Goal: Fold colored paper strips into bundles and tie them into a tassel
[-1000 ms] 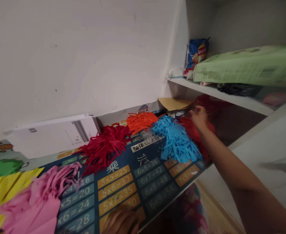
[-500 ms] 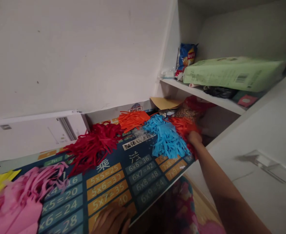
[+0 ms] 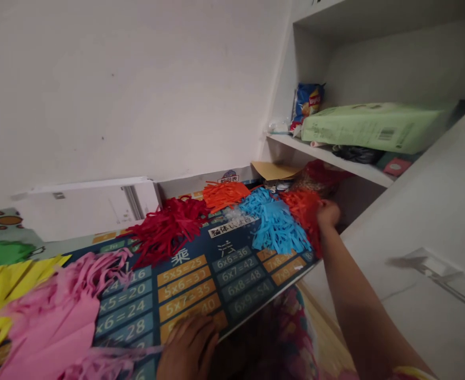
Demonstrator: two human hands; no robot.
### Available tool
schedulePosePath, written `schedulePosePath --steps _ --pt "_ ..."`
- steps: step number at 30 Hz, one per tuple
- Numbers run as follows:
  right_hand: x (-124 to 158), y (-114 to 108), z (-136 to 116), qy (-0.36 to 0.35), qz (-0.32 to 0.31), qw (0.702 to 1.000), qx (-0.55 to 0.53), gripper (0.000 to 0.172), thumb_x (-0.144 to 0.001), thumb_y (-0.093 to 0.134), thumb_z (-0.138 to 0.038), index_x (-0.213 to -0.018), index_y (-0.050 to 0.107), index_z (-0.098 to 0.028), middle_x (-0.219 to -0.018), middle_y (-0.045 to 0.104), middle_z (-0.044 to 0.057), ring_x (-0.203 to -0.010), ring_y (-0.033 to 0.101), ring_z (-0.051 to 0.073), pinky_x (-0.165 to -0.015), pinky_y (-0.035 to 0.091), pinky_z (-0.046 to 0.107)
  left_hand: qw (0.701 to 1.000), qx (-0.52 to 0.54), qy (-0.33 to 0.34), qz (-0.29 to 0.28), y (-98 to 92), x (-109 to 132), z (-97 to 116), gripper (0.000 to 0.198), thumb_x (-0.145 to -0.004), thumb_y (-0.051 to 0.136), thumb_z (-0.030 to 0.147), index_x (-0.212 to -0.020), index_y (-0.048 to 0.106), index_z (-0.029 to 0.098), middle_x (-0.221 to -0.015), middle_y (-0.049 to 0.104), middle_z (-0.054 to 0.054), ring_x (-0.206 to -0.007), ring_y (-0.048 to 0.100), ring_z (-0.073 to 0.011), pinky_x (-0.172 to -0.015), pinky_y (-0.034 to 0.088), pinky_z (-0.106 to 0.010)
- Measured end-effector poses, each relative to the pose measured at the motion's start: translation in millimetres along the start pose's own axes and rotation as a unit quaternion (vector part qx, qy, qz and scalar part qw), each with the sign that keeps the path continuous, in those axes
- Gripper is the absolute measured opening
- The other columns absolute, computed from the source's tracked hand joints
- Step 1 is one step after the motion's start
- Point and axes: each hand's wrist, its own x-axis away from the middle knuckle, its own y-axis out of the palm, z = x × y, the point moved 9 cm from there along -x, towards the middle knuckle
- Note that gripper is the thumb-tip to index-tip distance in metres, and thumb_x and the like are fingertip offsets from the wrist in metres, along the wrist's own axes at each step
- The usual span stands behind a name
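My right hand (image 3: 328, 213) is closed at the edge of an orange-red fringed paper bunch (image 3: 301, 207) at the table's right end, by the shelf opening. What its fingers grip is partly hidden. Just left of it lies a blue fringed bunch (image 3: 277, 221). My left hand (image 3: 188, 343) lies flat on the multiplication-table mat (image 3: 252, 287) near the front edge, with nothing in it. Crimson (image 3: 172, 224) and orange (image 3: 224, 195) fringed bunches lie at the back. Pink cut paper (image 3: 58, 327) and yellow cut paper (image 3: 2, 290) lie at the left.
White papers (image 3: 93, 208) lean on the wall behind the table. The shelf (image 3: 331, 155) at the right holds a green package (image 3: 375, 126) and a chip bag (image 3: 309, 103). A brown envelope (image 3: 274, 170) and a red bundle (image 3: 323, 174) sit beneath it. Green paper (image 3: 2, 253) is far left.
The view has shifted left, showing more yellow and pink paper and some green. My right hand has moved slightly up and right at the orange-red bunch. My left hand stays on the mat.
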Motion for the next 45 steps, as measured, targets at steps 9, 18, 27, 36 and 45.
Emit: schedulePosePath --steps 9,18,27,36,45 --pt "-16 -92 -78 -0.117 0.1 0.987 -0.042 0.042 -0.099 0.036 -0.04 -0.115 0.067 -0.016 -0.105 0.071 0.015 -0.092 0.062 0.027 -0.08 0.042 0.036 0.992 0.09 -0.084 0.005 -5.0 -7 -9 0.025 -0.097 0.055 0.044 -0.099 0.076 0.031 -0.101 0.078 -0.002 -0.093 0.074 -0.0234 -0.08 0.063 -0.039" --pt "-38 -100 -134 -0.188 -0.038 0.98 0.054 0.041 -0.097 0.044 -0.046 -0.103 0.073 -0.018 -0.092 0.072 0.015 -0.08 0.061 0.027 -0.066 0.037 0.034 0.976 0.16 -0.142 0.039 -25.7 -11 -13 0.025 -0.097 0.056 0.043 -0.094 0.076 0.029 -0.099 0.078 -0.004 -0.091 0.074 -0.0208 -0.079 0.063 -0.033" --pt "-9 -113 -141 -0.29 -0.069 0.954 0.032 0.027 -0.094 0.054 -0.035 -0.099 0.075 -0.019 -0.106 0.073 0.013 -0.087 0.06 0.025 -0.073 0.039 0.034 0.973 0.193 -0.102 0.08 -50.5 -68 0 0.021 -0.097 0.056 0.031 -0.095 0.075 0.024 -0.095 0.078 -0.005 -0.09 0.073 -0.0207 -0.08 0.061 -0.033" --pt "98 -126 -177 -0.374 -0.229 0.877 -0.197 0.046 -0.073 0.069 -0.065 -0.058 0.055 -0.023 -0.064 0.062 0.003 -0.062 0.053 0.018 -0.061 0.04 0.03 0.988 0.116 0.071 0.067 -48.7 -264 90 0.04 -0.082 0.077 0.033 -0.117 0.066 0.018 -0.122 0.07 -0.011 -0.118 0.06 -0.031 -0.108 0.037 -0.052" --pt "120 -83 -164 -0.201 -0.442 0.808 -0.333 0.055 -0.064 0.073 -0.073 -0.065 0.067 -0.018 -0.063 0.063 0.001 -0.06 0.052 0.015 -0.058 0.041 0.026 0.986 0.16 0.001 -0.041 8.3 -259 46 0.02 -0.09 0.069 0.031 -0.103 0.071 0.016 -0.101 0.074 -0.006 -0.096 0.068 -0.0216 -0.087 0.052 -0.032"
